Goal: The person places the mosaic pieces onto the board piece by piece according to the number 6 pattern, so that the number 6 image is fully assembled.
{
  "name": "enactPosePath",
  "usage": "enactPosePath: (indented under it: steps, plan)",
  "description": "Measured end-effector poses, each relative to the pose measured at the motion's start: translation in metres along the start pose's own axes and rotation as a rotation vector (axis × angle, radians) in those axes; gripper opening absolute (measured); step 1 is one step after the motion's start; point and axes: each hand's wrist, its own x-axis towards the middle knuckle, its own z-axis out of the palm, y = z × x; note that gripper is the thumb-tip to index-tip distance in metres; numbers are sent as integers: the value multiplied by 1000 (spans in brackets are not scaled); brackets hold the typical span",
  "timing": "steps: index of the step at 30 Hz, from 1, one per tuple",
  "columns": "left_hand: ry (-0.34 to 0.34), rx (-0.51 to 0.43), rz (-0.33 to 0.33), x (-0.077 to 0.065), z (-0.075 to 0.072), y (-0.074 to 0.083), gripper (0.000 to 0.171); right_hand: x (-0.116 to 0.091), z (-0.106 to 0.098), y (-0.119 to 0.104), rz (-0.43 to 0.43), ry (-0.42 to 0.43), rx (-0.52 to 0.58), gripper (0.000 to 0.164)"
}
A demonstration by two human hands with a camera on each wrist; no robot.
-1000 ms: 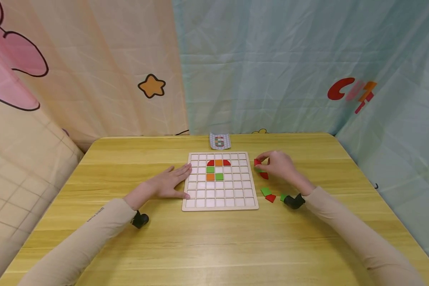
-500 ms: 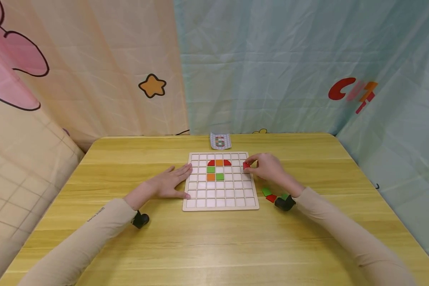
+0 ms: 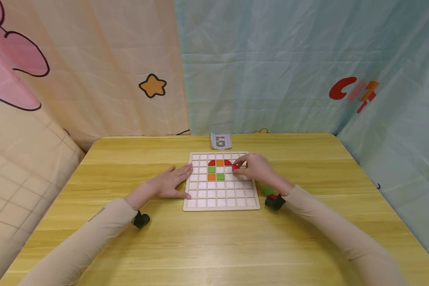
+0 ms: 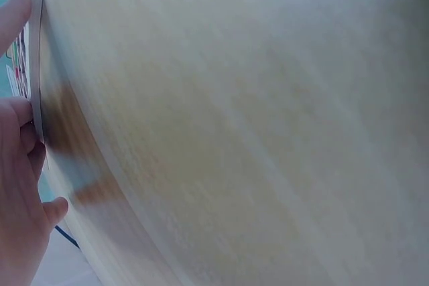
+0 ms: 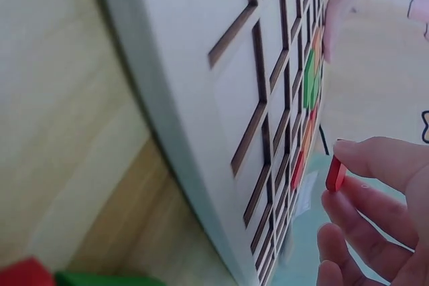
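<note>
A square wooden grid board (image 3: pixel 221 194) lies on the table. Red, orange and green tiles fill some of its upper cells, among them a green tile (image 3: pixel 220 176) and an orange tile (image 3: pixel 219 162). My left hand (image 3: pixel 171 183) lies spread at the board's left edge, its fingertips and thumb on the rim. Between thumb and fingers, my right hand (image 3: pixel 255 167) pinches a small red tile (image 3: pixel 235 168) over the board's upper right cells. The right wrist view shows this red tile (image 5: pixel 336 174) held on edge, above the board's surface.
Behind the board is a small card (image 3: pixel 221 141) printed with a coloured grid figure. A loose green tile (image 3: pixel 266 191) and a red tile (image 3: pixel 271 196) lie right of the board, partly covered by the right wrist's black camera (image 3: pixel 274 202). Curtains hang behind the table.
My right hand has carried the red tile leftward from the loose tiles beside the board to over its upper right cells. The left hand has stayed at the board's edge.
</note>
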Motion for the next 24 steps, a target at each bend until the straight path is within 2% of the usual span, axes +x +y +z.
enactPosePath:
  steps: [6,14,24]
  plan:
    - [6,-7,1,0,0,0,99,2,2,-8,-7,-40,17,26]
    - [2,1,5,1,0,0,99,5,10,-12,27,-114,3,24]
    - [-4,-2,2,0,-1,2,98,5,15,-17,42,-126,21,23]
